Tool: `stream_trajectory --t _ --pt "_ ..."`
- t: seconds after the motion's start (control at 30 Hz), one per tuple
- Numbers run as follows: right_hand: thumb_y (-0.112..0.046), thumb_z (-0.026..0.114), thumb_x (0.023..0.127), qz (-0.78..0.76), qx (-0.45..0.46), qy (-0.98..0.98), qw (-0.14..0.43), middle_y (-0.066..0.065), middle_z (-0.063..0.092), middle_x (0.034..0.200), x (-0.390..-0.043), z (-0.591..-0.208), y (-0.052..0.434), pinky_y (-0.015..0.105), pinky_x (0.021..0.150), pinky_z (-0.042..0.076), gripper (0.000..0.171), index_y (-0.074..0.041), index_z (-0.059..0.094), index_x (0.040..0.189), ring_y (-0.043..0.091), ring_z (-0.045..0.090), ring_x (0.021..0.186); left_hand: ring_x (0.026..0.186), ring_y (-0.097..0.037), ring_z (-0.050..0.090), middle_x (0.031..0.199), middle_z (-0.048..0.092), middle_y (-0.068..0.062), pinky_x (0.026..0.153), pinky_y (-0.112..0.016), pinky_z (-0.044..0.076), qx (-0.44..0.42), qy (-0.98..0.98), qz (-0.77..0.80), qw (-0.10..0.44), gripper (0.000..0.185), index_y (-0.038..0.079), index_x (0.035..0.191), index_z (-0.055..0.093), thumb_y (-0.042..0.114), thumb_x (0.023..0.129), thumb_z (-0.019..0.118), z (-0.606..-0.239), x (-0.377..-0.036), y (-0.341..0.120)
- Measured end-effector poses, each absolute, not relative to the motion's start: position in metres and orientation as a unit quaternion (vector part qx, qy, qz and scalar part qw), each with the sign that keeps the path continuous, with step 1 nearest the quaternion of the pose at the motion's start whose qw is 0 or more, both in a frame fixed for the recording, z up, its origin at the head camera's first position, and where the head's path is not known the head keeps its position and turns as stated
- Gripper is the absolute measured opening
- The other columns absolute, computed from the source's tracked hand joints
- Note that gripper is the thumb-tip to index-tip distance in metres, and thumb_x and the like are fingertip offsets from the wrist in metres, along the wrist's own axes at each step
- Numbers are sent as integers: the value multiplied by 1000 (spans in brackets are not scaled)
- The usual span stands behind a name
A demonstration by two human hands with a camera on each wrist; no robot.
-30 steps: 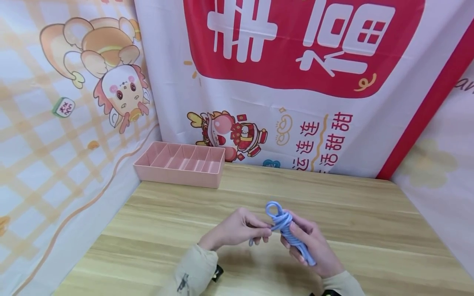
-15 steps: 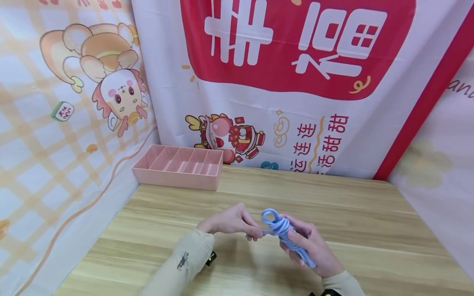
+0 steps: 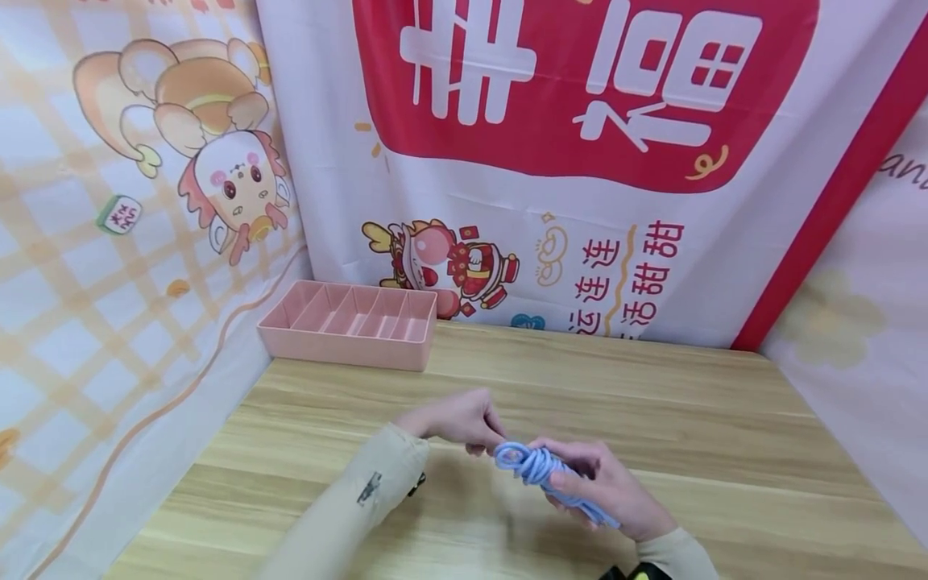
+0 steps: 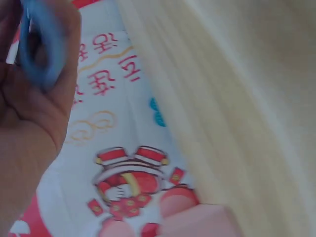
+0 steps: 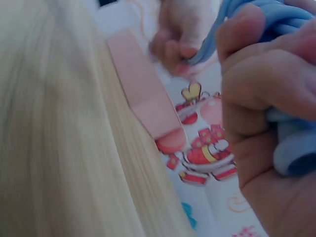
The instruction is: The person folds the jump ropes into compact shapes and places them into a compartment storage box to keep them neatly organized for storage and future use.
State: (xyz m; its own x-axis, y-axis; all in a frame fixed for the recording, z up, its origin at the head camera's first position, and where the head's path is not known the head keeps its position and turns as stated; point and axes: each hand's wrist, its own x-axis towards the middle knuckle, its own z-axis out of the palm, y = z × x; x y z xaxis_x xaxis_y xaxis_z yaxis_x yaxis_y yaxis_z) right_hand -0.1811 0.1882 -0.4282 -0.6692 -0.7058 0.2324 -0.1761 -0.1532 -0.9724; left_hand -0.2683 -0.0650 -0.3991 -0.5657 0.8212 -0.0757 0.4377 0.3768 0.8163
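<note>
A bundle of light blue rope (image 3: 538, 467) lies in my right hand (image 3: 609, 487), wrapped in several turns, with a loop sticking out at its upper left end. My right fingers curl round the bundle and the thumb presses on its turns. Just left of that loop, my left hand (image 3: 462, 417) pinches a strand running from the bundle. The right wrist view shows the blue strand (image 5: 213, 43) reaching the left hand's fingertips. A blurred blue curve of rope (image 4: 49, 44) shows at the left hand in the left wrist view.
A pink tray (image 3: 344, 348) with several narrow compartments stands at the back left of the wood-grain table (image 3: 652, 395). Printed cloth (image 3: 464, 185) hangs behind the table and along both sides.
The rope bundle has tipped from steep to flatter, its looped end swinging left and down. My left hand has risen slightly and stays close to that end, keeping its pinch.
</note>
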Motion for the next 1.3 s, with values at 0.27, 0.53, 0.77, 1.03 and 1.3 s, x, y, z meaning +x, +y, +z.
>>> stream_trajectory --t 0.27,0.53,0.77,1.03,1.3 --pt "-16 55 102 -569 -289 748 179 13 62 81 -184 -430 184 26 30 37 40 -22 55 142 8 42 43 41 -8 47 54 59 1 37 -22 41 403 852 272 195 21 20 68 76 22 89 76 -372 -271 -52" --pt "-35 66 95 -522 -225 815 112 10 69 100 -188 -437 176 29 35 42 50 -25 53 143 14 49 46 42 -9 49 50 58 5 41 -20 40 355 888 266 119 23 16 72 78 18 93 71 -371 -265 -35" --pt "-30 71 92 -534 -173 827 -19 8 67 107 -192 -444 173 34 56 54 49 -15 59 137 29 63 72 50 -4 51 61 62 9 46 -18 43 306 898 316 -16 14 9 84 79 13 93 70 -378 -245 -9" --pt "-29 75 89 -536 -128 826 -115 6 70 100 -191 -448 171 33 62 56 48 -18 61 134 21 66 78 62 1 54 80 71 -1 56 -10 44 296 879 346 -144 11 5 94 78 9 94 68 -391 -230 8" --pt "-12 73 90 -570 -114 810 -77 16 68 84 -189 -441 174 35 53 52 65 -15 37 145 28 65 68 73 -3 59 89 67 -5 63 -8 47 337 863 330 -181 14 2 103 76 8 93 70 -401 -224 7"
